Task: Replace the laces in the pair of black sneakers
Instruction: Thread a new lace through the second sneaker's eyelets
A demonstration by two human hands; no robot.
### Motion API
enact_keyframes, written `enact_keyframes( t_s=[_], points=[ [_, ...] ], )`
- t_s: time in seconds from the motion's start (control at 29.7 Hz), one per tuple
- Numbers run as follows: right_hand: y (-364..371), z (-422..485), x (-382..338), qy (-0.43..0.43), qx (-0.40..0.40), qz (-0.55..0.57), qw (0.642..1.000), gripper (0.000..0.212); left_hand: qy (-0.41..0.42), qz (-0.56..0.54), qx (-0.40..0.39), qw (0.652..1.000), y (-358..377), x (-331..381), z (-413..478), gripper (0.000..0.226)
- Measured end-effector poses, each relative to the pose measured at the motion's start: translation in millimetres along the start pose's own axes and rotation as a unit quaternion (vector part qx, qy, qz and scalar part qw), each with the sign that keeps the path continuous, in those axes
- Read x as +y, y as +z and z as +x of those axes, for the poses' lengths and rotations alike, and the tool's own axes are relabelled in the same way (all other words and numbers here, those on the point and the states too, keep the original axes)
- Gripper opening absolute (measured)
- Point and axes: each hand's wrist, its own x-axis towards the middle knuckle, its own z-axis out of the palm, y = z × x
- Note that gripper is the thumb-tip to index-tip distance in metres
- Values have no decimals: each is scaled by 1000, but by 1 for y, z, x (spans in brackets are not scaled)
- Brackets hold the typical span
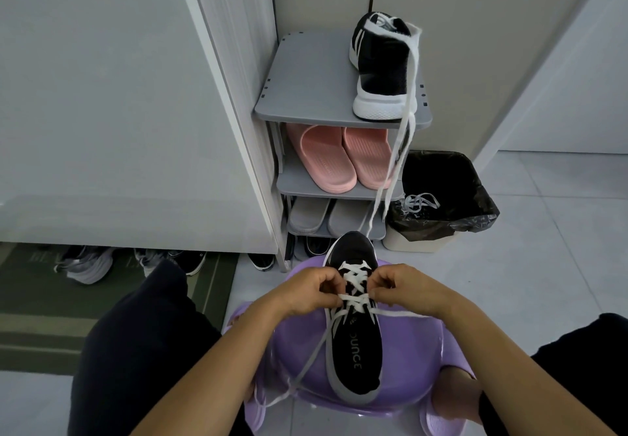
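Left hand (307, 291) / right hand (404, 287) pinching white lace (353, 281) | black sneaker (353, 248) partly laced

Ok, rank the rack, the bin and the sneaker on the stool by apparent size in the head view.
Rack: largest.
Bin and sneaker: about alike; sneaker is nearer the camera, so unranked.

Home entryway — shoe rack (306, 71), slippers (326, 160)
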Motion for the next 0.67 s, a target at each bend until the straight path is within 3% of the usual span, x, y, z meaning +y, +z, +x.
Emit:
enact_keyframes(
  t_s=[0.2, 0.44, 0.67],
  points=[
    [9, -3, 7, -23, 64, 86, 994, 10, 25, -32, 45, 998, 14, -13, -3, 29],
    [7, -2, 9, -32, 69, 123, 989, 14, 26, -77, 173, 982, 38, -22, 3, 19],
    [3, -2, 1, 3, 5, 115, 993, 10, 44, -34, 279, 959, 50, -27, 2, 26]
  ],
)
